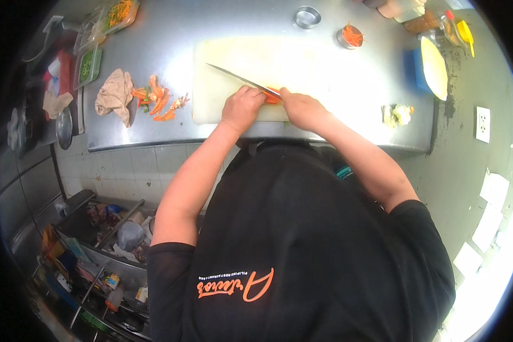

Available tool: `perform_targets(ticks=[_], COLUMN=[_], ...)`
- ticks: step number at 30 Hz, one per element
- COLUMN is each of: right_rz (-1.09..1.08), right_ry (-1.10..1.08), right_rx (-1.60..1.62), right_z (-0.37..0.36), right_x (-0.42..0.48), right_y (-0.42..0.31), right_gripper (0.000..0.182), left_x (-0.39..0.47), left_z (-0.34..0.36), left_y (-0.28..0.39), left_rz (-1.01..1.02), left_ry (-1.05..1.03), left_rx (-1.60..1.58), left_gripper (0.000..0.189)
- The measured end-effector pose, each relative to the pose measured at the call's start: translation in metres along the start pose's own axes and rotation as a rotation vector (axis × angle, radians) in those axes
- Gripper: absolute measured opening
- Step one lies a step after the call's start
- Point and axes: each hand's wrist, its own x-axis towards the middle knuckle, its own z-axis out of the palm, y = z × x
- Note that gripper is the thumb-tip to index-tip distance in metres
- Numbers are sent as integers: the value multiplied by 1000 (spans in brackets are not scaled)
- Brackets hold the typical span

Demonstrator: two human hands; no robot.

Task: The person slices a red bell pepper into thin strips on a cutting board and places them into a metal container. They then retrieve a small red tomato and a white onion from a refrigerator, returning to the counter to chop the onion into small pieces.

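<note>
On a pale plastic cutting board [222, 107] lies an orange-red piece of vegetable [272, 96], seemingly bell pepper or carrot. My left hand [243, 107] presses on its left end with curled fingers. My right hand [301, 109] grips the handle end of a long kitchen knife [239, 78], whose blade slants across the piece and points to the upper left, past my left fingers. The handle is hidden in my right hand. Left of the board lie red pepper trimmings [158, 100] with a bit of green, beside a crumpled beige cloth [114, 96].
The steel table [162, 42] bears an empty round metal tin [307, 17], a tin of orange shreds [351, 36] and pale vegetable scraps [396, 115]. Plastic boxes of cut vegetables [119, 15] stand at the upper left. A blue container [421, 70] and bottles stand at the right wall.
</note>
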Motion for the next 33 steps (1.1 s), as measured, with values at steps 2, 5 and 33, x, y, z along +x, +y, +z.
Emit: perform_targets(ticks=[2,5,33], right_rz=[31,44,114], right_ry=[-8,3,-158], right_rx=[11,-3,-27], right_z=[9,19,-22], right_x=[-5,0,-32], right_y=[5,3,-3], right_gripper=[18,18,20], left_x=[1,-1,-2], left_z=[1,3,-5], left_y=[0,4,6], left_rz=[0,1,-95], left_ry=[21,7,12], left_rx=[1,-1,-106], left_gripper=[7,8,7])
